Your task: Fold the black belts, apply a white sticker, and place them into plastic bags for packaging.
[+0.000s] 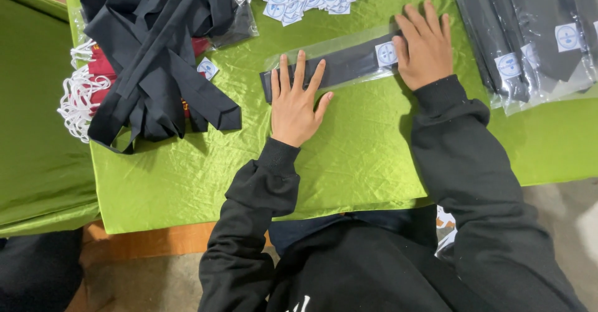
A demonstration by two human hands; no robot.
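Left hand, right hand spread flat on bagged black tie; round white sticker attached.

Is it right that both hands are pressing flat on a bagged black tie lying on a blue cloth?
Not quite: the cloth is green, not blue. The head view shows the left hand and right hand flat on the bagged black tie.

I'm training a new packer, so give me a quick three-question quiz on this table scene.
1. True or false: both hands lie flat on the bagged tie.
2. Which hand covers the end by the round sticker: A left, B right?
3. Fill in: the loose ties lie on a ____ cloth.

Key: 1 true. 2 B. 3 green.
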